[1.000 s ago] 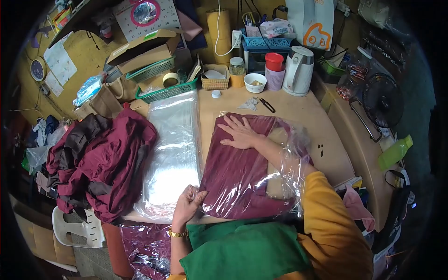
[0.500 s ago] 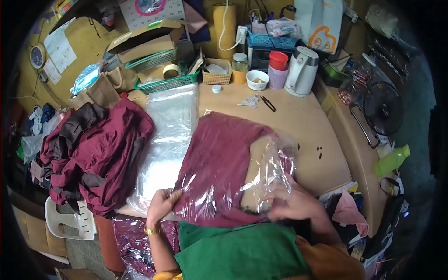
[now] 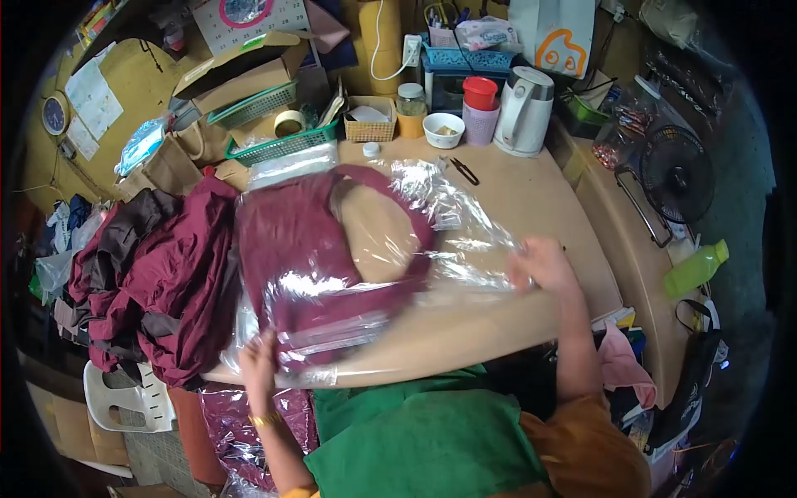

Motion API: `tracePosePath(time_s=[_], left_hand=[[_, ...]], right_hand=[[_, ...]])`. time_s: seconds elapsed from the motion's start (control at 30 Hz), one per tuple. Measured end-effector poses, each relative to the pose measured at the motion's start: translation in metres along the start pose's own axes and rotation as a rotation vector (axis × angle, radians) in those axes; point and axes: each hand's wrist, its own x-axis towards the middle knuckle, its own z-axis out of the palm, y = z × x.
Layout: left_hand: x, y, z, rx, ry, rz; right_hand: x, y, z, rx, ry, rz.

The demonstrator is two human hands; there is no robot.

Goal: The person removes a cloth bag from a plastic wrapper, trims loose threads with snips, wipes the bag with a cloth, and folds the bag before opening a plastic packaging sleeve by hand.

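Shifted left since the earlier frame: your crinkled, glossy clear plastic bag (image 3: 469,232), with folded maroon fabric (image 3: 286,224) inside, overlaps the flat clear plastic stack (image 3: 292,164) on the tan tabletop (image 3: 531,195).
Your left hand (image 3: 259,357) keeps its grip closed on the bag's near-left part; your right hand (image 3: 541,264), blurred, has its grip pinching the right edge.

- In front of the kettle (image 3: 531,108), a hand could pass over the tabletop (image 3: 552,183), right of the raised plastic bag (image 3: 473,245).
- Left of the kettle, the red-topped cup (image 3: 480,120), bowl (image 3: 443,133) and jar (image 3: 411,101) form a barrier.
- Behind it, the printed bag (image 3: 552,29) blocks reach.
- Front-left of it, low snips (image 3: 465,171) lie flat.
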Motion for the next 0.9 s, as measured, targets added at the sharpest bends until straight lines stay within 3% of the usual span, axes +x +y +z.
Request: tracePosePath(time_s=[0.03, 0.07, 0.13, 0.2, 0.27, 0.33, 0.37, 0.43, 0.5, 0.57, 0.6, 0.67, 0.7, 0.8, 0.83, 0.9], left_hand=[[-0.011, -0.014, -0.005, 0.104, -0.084, -0.044], [-0.024, -0.013, -0.007, 0.400, -0.056, 0.022], [-0.022, -0.056, -0.045, 0.670, -0.066, 0.172], [-0.054, 0.069, -0.029, 0.824, 0.041, -0.087], [-0.044, 0.085, -0.030, 0.913, 0.211, 0.513], [-0.021, 0.112, -0.008, 0.850, -0.008, 0.651], [-0.003, 0.117, 0.014, 0.843, -0.054, 0.722], [0.030, 0.095, 0.064, 0.899, -0.090, 0.780], [0.049, 0.059, 0.100, 1.027, -0.097, 0.727], [0.059, 0.017, 0.113, 1.152, -0.120, 0.681], [0.057, 0.015, 0.111, 1.138, -0.095, 0.678], [0.055, 0.015, 0.105, 1.108, -0.114, 0.685], [0.053, 0.014, 0.105, 1.106, -0.117, 0.679], [0.054, 0.016, 0.107, 1.103, -0.088, 0.658], [0.054, 0.016, 0.107, 1.115, -0.084, 0.659], [0.056, 0.016, 0.108, 1.129, -0.088, 0.662]], right_hand=[[-0.007, 0.027, -0.009, -0.068, -0.023, 0.107], [-0.019, 0.044, -0.020, -0.018, -0.039, 0.149], [-0.022, 0.078, -0.049, 0.033, -0.051, 0.194], [-0.003, 0.114, -0.071, 0.197, 0.242, 0.105], [0.026, 0.090, -0.062, 0.280, 0.193, 0.102], [0.079, 0.091, -0.031, 0.270, 0.028, -0.179], [0.111, 0.069, -0.002, 0.343, 0.049, -0.105], [0.122, 0.024, 0.060, 0.087, 0.013, -0.176], [0.121, 0.002, 0.095, -0.501, 0.050, -0.504], [0.179, 0.044, 0.099, -0.758, 0.155, -0.677], [0.210, 0.062, 0.077, -0.295, 0.129, -0.482], [0.194, 0.037, 0.018, 0.106, 0.275, -0.262], [0.190, 0.040, -0.003, 0.211, 0.393, -0.105], [0.215, 0.116, -0.062, 0.231, 0.827, -0.177], [0.197, 0.103, -0.059, 0.229, 0.830, -0.177], [0.129, 0.062, -0.028, 0.169, 0.484, 0.019]])
